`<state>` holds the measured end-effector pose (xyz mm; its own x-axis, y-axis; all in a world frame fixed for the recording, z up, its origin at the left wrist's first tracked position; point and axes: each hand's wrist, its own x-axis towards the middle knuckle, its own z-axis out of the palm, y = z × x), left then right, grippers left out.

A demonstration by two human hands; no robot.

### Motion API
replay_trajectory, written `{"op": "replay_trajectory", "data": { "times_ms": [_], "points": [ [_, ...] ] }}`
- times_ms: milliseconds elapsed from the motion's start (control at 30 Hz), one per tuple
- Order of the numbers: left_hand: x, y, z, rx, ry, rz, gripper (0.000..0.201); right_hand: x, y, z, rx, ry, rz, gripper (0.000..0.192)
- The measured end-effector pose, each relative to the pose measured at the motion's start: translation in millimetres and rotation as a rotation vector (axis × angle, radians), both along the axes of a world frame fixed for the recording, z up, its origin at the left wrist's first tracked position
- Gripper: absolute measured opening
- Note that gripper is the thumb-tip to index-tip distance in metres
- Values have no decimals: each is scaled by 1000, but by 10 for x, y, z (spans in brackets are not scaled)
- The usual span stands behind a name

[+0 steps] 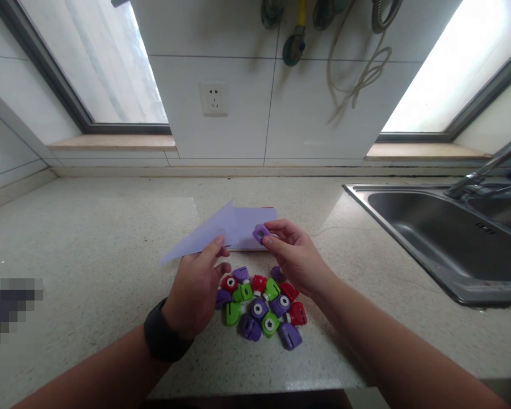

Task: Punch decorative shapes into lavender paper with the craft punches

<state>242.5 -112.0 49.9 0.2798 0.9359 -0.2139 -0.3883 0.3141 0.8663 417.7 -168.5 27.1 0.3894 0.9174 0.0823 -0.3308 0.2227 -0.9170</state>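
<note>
My left hand (198, 287) pinches the near edge of a pale lilac paper sheet (221, 230) and lifts it off the speckled counter (102, 244). My right hand (293, 255) grips a small purple craft punch (260, 232) at the sheet's right edge. Below both hands lies a heap of several red, green and purple craft punches (262, 309). A black band sits on my left wrist (164, 341).
A steel sink (443, 238) with a tap (481, 176) takes up the right side. A tiled wall with a socket (213, 99) stands behind, with hoses and tools hanging above. Window sills flank the wall. The counter's front edge runs just below my forearms.
</note>
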Motion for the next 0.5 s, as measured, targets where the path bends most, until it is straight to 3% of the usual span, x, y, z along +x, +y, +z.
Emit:
{"op": "replay_trajectory", "data": {
  "times_ms": [133, 367, 500],
  "points": [
    [26, 50, -10, -35, -85, 15, 17, -12, -7, 24, -9, 55, -2, 45],
    [268, 55, 191, 43, -199, -43, 26, -6, -2, 47, 0, 148, -4, 45],
    [407, 96, 157, 90, -265, -110, 26, 2, -21, 47, 34, 128, -2, 48]
  ]
}}
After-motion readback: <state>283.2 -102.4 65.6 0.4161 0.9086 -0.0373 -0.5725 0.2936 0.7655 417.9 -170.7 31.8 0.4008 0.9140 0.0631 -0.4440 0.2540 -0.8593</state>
